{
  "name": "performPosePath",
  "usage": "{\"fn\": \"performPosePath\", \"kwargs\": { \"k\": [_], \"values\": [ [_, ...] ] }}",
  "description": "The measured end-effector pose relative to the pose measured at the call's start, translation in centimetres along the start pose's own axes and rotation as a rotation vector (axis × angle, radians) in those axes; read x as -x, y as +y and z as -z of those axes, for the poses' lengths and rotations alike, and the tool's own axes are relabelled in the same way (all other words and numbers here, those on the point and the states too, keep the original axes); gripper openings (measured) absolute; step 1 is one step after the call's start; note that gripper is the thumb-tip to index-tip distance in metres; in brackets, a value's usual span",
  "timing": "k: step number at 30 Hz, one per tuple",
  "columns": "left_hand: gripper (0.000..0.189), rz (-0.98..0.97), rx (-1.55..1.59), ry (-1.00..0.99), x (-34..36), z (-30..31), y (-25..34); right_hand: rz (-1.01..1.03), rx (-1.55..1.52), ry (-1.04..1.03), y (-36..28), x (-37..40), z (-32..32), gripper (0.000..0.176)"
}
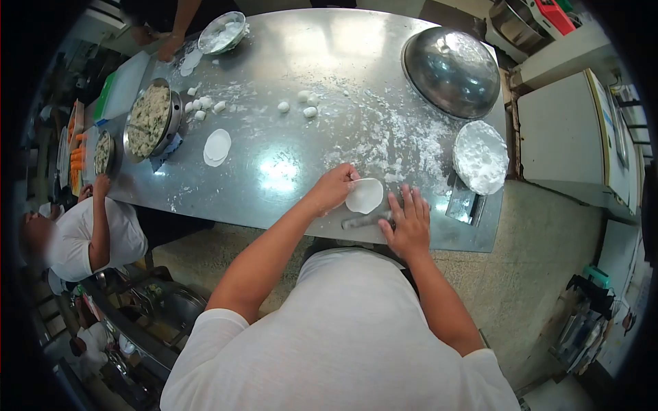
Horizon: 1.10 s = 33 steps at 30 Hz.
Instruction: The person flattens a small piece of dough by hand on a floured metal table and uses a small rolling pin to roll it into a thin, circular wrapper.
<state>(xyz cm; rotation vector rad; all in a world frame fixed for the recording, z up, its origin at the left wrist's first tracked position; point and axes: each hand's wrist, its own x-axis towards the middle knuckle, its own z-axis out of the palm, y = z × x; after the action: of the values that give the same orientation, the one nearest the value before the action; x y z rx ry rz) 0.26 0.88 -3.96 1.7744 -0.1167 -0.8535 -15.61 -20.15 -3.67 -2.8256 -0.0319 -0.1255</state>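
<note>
My left hand (335,188) pinches the left edge of a round, thin white dough wrapper (364,196) near the table's front edge. My right hand (409,225) lies palm down with its fingers stretched out, over the right end of a small rolling pin (360,221). The pin's left part shows just below the wrapper; its other end is hidden under the palm. Farther left, overlapping flat wrappers (217,146) lie on the metal table (260,195). Small dough pieces (310,111) sit toward the middle, beyond my hands.
Flour is scattered over the table. At right are a bowl of flour (481,159) and an upturned metal bowl (452,72). A large bowl of filling (148,122) stands left, near a seated person (96,236). Another person's hands (171,46) work at the far left beside a floury bowl (223,33).
</note>
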Motion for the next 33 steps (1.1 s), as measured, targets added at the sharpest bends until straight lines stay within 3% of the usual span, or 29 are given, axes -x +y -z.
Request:
{"fn": "performPosePath", "kwargs": {
  "k": [3,5,6,9,11,13,14,16,17,18,21,22,24,25,27,28,30,33],
  "values": [
    [0.034,0.065,0.025,-0.04,0.5,0.6,1.0,-0.052,-0.026,-0.053,-0.1,-7.5,0.2,0.068],
    [0.033,-0.15,-0.312,0.116,1.2,0.3,5.0,-0.089,0.007,0.123,-0.5,-12.3,0.3,0.069],
    [0.031,-0.255,-0.421,0.168,0.9,0.2,4.8,-0.066,-0.003,0.13,-0.9,-12.4,0.2,0.069],
    [0.025,-0.303,-0.69,0.164,1.1,0.0,4.3,-0.02,0.039,0.1,-0.2,-9.2,-0.3,0.065],
    [0.019,-0.28,-0.672,0.171,2.2,0.3,3.7,0.008,0.029,0.058,0.2,-4.3,-0.4,0.063],
    [0.018,-0.122,-0.265,0.019,4.2,1.4,4.1,0.026,0.011,0.043,0.6,-2.0,-0.1,0.062],
    [0.018,-0.121,-0.266,0.031,4.7,2.4,3.2,-0.009,0.02,0.05,0.8,-1.6,0.0,0.061],
    [0.017,-0.092,0.388,0.119,5.8,5.0,0.6,-0.057,0.03,0.077,0.8,-1.9,0.1,0.057],
    [0.017,-0.086,0.534,0.118,6.7,7.7,0.3,-0.053,0.028,0.081,0.8,-2.1,0.1,0.057],
    [0.019,-0.221,0.81,0.162,7.9,9.6,0.9,-0.058,0.035,0.073,0.8,-2.2,0.2,0.057],
    [0.022,-0.413,0.958,0.382,9.2,17.6,1.1,-0.056,0.039,0.073,0.7,-2.5,0.1,0.056],
    [0.024,-0.43,0.931,0.408,8.9,21.2,-0.9,-0.057,0.039,0.076,0.7,-2.3,0.1,0.056],
    [0.026,-0.271,0.749,0.707,7.8,26.2,-3.9,-0.053,0.039,0.084,0.7,-2.4,0.0,0.056],
    [0.026,-0.275,0.75,0.708,7.8,27.7,-5.3,-0.054,0.039,0.09,0.6,-2.4,0.1,0.055],
    [0.032,0.108,-0.206,0.982,7.7,29.8,-6.7,-0.055,0.036,0.092,0.5,-2.4,0.2,0.055],
    [0.032,0.1,-0.204,0.979,7.4,30.4,-7.1,-0.059,0.029,0.089,0.5,-2.4,0.2,0.055],
    [0.04,0.021,-0.529,1.174,7.1,30.8,-7.6,-0.07,0.034,0.088,0.7,-2.3,0.2,0.055],
    [0.039,-0.038,-0.796,1.162,6.4,30.7,-7.0,-0.07,0.029,0.083,0.6,-2.4,0.2,0.055]
  ]
}}
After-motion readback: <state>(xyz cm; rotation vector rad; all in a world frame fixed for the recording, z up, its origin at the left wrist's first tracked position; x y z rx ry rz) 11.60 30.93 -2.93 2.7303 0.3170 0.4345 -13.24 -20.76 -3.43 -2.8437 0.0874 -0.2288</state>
